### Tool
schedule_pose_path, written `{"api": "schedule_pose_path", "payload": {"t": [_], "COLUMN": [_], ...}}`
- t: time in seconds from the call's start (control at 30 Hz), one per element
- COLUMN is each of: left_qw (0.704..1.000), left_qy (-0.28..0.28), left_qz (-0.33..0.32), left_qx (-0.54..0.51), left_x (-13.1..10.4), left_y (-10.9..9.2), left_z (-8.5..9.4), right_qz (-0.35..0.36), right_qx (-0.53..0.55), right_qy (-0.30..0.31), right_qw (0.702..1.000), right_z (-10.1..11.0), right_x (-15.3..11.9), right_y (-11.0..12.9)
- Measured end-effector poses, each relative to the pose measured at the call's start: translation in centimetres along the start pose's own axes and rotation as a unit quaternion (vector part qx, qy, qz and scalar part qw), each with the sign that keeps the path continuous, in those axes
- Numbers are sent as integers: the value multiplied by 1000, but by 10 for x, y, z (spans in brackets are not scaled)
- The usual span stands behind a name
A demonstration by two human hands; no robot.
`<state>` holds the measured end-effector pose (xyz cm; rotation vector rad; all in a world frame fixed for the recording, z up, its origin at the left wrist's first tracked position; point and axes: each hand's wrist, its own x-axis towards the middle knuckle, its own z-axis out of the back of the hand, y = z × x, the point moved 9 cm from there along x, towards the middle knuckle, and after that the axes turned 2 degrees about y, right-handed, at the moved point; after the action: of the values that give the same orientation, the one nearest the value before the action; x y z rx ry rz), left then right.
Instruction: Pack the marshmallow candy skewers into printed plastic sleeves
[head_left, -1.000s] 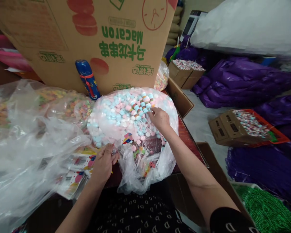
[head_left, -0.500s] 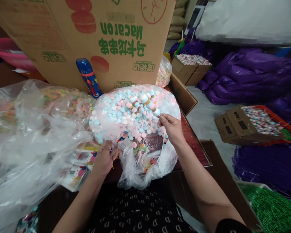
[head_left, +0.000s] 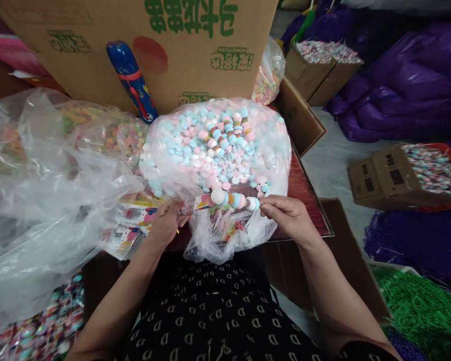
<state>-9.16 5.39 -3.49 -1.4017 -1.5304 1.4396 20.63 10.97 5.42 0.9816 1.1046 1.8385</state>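
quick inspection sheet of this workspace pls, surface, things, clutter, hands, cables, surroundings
surface: dark red wooden table, mostly covered
job's things: pastel candy skewer between the hands; similar pastel skewers atop a clear plastic bag of pink, blue and white candies
clutter: crumpled clear plastic sheeting, white printed packets, blue bottle with red strap
hands: left hand pinches a clear printed wrapper; right hand pinches the held skewer's right end
cables: nothing seen
surroundings: large brown cardboard box behind, shiny purple plastic bags and green shiny strands at right
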Motion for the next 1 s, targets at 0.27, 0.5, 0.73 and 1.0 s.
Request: {"api": "schedule_pose_path", "payload": {"t": [0.27, 0.5, 0.73, 1.0], "left_qw": [986, 935, 951, 941], "left_qy": [72, 138, 97, 119], "left_qz": [-81, -160, -156, -153], "left_qx": [129, 284, 250, 278], "left_x": [-1, -13, -11, -13], "left_y": [-14, -39, -29, -34], "left_z": [2, -14, -4, -14], "right_qz": [1, -15, -38, -57], "right_qx": [-54, -42, -31, -67], "right_qy": [30, 32, 52, 94], "right_qw": [998, 998, 997, 992], "right_z": [7, 13, 3, 8], "right_x": [-14, -16, -24, -28], "right_y": [-9, -5, -13, -16]}}
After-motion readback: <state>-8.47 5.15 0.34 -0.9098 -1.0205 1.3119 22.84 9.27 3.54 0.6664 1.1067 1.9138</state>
